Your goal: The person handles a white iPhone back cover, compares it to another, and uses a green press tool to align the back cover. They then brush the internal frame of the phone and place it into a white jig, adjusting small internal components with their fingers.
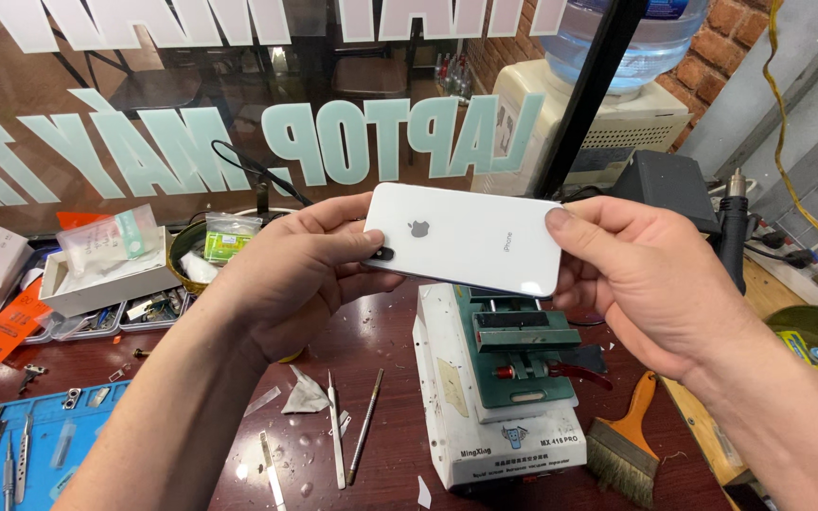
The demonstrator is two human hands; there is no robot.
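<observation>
Both hands grasp the white phone (471, 237), left hand (300, 270) at nine o'clock, right hand (641, 274) at three; edge grips should steady it best.

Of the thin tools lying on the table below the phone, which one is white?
The left one, the white tool, with a pale handle; the tool right of it is dark metal.

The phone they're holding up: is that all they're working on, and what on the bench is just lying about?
In hand:
white phone, back up
left hand at its camera end
right hand at the other end

Lying about:
green-and-white machine
brush
tweezers
blue mat
white box
</observation>
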